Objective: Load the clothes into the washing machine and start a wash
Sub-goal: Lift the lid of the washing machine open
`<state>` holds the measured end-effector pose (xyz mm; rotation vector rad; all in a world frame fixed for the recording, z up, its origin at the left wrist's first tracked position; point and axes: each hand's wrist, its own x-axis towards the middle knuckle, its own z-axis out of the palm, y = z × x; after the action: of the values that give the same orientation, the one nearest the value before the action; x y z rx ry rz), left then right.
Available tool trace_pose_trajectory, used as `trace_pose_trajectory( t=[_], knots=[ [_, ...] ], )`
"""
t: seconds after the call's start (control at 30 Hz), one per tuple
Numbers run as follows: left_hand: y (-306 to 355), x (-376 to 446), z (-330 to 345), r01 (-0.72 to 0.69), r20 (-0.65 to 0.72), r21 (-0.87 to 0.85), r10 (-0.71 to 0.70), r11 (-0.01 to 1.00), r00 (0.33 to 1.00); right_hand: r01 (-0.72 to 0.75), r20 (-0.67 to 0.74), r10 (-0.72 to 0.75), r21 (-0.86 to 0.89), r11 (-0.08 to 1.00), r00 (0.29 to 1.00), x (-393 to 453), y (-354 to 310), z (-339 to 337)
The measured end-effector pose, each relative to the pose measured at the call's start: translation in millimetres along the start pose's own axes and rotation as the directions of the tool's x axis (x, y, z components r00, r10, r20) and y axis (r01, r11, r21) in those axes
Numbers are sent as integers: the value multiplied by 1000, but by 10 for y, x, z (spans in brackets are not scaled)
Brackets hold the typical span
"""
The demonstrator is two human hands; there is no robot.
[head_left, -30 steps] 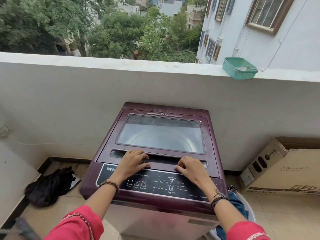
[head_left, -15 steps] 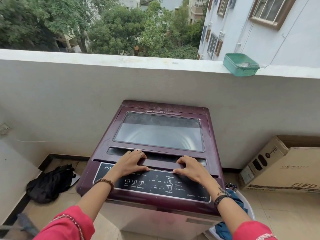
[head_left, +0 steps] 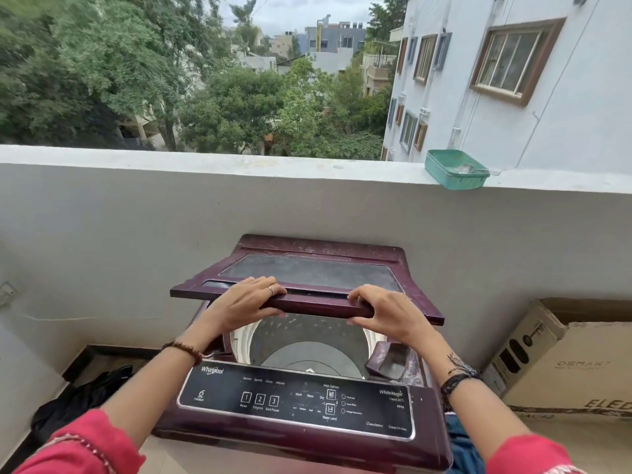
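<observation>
Both hands clamp the front edge of the maroon glass-panelled lid [head_left: 307,278]: left hand [head_left: 239,302] and right hand [head_left: 390,314] curl fingers over the top with thumbs beneath, holding it part-raised above the maroon top-loading washing machine [head_left: 301,401]. The grey drum [head_left: 307,343] beneath looks empty. Blue clothes [head_left: 461,446] sit off the machine's front right corner, so loading and starting seem wholly ahead.

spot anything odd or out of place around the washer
The green basket sits on the balcony ledge with its near side overhanging the edge, so it might tip. The lid is dusty. Nothing else stands out.
</observation>
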<state>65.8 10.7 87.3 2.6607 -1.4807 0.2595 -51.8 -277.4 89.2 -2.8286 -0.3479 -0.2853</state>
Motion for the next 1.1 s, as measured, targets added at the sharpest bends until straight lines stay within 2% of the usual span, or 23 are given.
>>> trace_pose_trajectory(
  t=[0.13,0.23,0.33,0.43,0.5,0.63,0.77,0.93,1.1],
  knots=[
    [-61,177,-345,29,-131,-6,-29,1000,991,-2,-150,-7,-56,998,989,222,80,-314],
    [-134,292,-529,108,-262,-93,-129,990,957,-25,-297,-15,-129,991,955,392,135,-504],
    [-190,475,-589,169,-481,-197,-245,966,842,-64,-442,-52,-242,968,896,581,202,-631],
    [-239,714,-646,289,-616,-248,-381,925,690,-125,-559,7,-173,977,829,812,269,-712],
    [-297,852,-696,308,-652,-224,-377,925,658,-152,-603,62,-99,983,795,960,307,-750],
    [-526,1102,-756,277,-676,-119,-282,954,681,-149,-641,107,-12,989,760,1234,446,-812],
    [-762,1361,-799,262,-624,-83,-255,961,738,-132,-640,142,64,989,755,1511,595,-938],
    [-973,1715,-824,251,-572,-133,-281,959,771,-194,-618,181,48,980,765,1835,764,-1060],
    [-1222,2036,-860,244,-528,-85,-252,966,811,-267,-608,225,22,963,761,2135,920,-1108]
  ],
)
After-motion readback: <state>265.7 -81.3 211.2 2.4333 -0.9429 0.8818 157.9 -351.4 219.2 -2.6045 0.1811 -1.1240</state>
